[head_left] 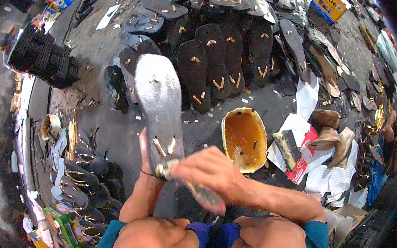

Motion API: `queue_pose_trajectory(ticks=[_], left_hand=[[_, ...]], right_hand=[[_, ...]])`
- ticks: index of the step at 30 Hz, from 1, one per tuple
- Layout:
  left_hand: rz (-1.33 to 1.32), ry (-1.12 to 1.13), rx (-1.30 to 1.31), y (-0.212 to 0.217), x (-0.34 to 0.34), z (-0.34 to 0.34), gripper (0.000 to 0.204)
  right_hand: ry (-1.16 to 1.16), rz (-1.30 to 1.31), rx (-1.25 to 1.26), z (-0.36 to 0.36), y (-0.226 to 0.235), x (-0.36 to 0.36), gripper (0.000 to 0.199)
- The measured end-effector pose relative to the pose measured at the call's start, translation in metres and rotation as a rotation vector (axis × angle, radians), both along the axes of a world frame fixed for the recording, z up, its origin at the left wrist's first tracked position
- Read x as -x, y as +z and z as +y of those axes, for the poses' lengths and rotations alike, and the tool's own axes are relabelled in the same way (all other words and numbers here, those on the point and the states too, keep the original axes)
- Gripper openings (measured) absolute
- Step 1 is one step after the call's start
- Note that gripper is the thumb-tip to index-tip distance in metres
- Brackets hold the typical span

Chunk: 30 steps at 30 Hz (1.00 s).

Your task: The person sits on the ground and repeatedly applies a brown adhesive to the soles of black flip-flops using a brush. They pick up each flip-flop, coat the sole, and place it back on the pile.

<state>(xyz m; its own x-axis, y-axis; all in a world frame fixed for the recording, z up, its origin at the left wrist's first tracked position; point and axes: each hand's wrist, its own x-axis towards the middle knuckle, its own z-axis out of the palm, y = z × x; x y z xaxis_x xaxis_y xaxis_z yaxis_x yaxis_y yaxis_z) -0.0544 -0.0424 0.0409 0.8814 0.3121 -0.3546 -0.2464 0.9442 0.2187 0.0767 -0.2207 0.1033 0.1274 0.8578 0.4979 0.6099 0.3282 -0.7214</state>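
Observation:
A sandal sole point(160, 96) is held out in front of me, its toe end pointing away and its upper face shining wet and pale. Short strap ends poke up through it. Beneath its near part, my left hand point(144, 148) grips the sole; most of the fingers are hidden. My right hand point(215, 171) is closed around a brush point(205, 197) whose head touches the heel end. To the right of the sole stands a tub point(223, 136) with amber, glue-like liquid and dark bits in it.
Dark soles point(192, 68) with strap ends lie in overlapping rows ahead. More sandals point(83, 180) crowd the left, below a stack of black soles point(44, 59). Brown shoe lasts point(342, 145) and papers point(320, 178) lie right. A yellow and blue box point(328, 8) stands far right.

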Motion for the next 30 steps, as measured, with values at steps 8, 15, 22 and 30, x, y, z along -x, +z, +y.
queue_pose_trajectory(ticks=[8,15,22,30], left_hand=[[-0.113,-0.153,-0.261,-0.021,-0.003,0.019,0.057],[0.226,-0.105,-0.737,-0.024,-0.013,-0.027,0.051],[-0.045,-0.134,-0.049,0.005,-0.031,-0.006,0.05],[0.026,-0.006,-0.306,0.026,-0.116,0.021,0.047]], right_hand=[[0.055,0.101,0.126,-0.009,-0.012,0.026,0.034],[-0.304,-0.109,-0.115,0.04,0.009,-0.047,0.045],[-0.048,-0.122,-0.169,0.001,0.018,0.008,0.042],[-0.25,0.174,0.005,-0.036,-0.011,-0.006,0.039]])
